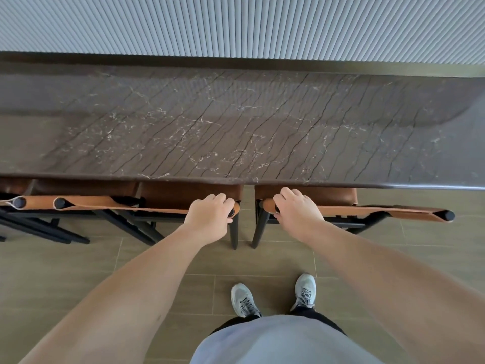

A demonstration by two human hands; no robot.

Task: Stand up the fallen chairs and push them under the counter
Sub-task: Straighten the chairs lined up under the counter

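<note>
My left hand (210, 218) and right hand (295, 206) each curl over the backrest corner post of an upright chair, left chair (168, 197) and right chair (341, 203), seats tucked under the table (236, 122) just ahead; rigid frames, probably fairly heavy, the slung leather giving poor purchase.

light: soft, even | sheen: counter (236, 122) | shadows: faint | edges: wide-angle bowing | focus: slightly soft

Ribbed wall panel (236, 24), tiled floor (78, 271), grey sneakers (305, 291).
</note>
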